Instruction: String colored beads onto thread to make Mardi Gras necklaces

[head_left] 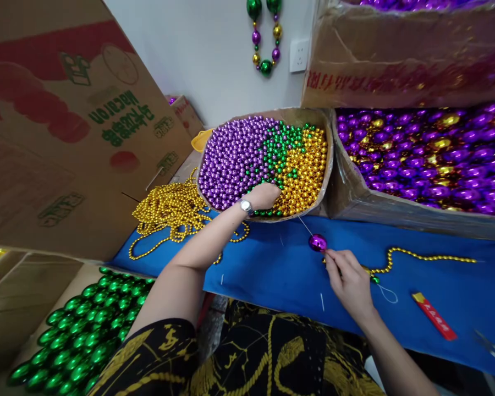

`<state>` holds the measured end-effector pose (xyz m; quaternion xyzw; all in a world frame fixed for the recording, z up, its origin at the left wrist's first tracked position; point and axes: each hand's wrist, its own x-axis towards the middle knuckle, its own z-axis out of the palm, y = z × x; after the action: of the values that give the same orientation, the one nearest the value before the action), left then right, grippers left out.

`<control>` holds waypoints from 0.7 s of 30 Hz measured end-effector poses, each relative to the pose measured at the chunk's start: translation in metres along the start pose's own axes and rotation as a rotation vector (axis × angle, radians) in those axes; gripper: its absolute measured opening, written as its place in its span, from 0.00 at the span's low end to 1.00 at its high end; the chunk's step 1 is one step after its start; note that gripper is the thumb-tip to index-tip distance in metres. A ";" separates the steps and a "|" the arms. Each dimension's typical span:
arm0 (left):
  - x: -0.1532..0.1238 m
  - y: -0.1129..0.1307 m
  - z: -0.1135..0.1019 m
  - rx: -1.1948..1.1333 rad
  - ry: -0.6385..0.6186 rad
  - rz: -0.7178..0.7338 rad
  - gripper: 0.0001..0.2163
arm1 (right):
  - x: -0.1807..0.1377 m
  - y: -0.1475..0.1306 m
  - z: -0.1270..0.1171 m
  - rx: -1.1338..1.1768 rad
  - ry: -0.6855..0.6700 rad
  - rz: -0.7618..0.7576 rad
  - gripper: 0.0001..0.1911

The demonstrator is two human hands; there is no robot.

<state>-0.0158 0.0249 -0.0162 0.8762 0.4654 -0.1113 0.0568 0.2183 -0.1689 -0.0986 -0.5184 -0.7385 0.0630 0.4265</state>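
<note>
My left hand (264, 195) reaches into a cardboard tray (328, 165) of small purple, green and gold beads, its fingers curled down among the green and gold ones. My right hand (348, 280) rests on the blue table cover (272, 264) and pinches a thin needle threaded through a large purple bead (317, 242). A strand of small gold beads (421, 256) trails from that hand to the right. What the left fingers hold is hidden.
A heap of gold bead strands (169, 212) lies left of the tray. An open box of large purple and gold beads (424, 154) stands at the right, a box of green beads (82, 330) at lower left. A red lighter (434, 315) lies right.
</note>
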 end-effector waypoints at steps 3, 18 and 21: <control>0.001 -0.001 -0.002 0.001 0.016 -0.027 0.09 | 0.000 -0.001 0.001 0.003 0.003 -0.010 0.10; -0.054 0.042 0.022 -1.975 0.255 -0.034 0.13 | 0.006 -0.011 0.001 0.004 0.042 -0.043 0.08; -0.064 0.051 0.024 -2.055 0.258 -0.027 0.13 | 0.005 -0.012 0.002 0.011 0.040 -0.046 0.09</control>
<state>-0.0117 -0.0601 -0.0242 0.4050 0.3480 0.4337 0.7258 0.2075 -0.1694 -0.0902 -0.5002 -0.7410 0.0470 0.4455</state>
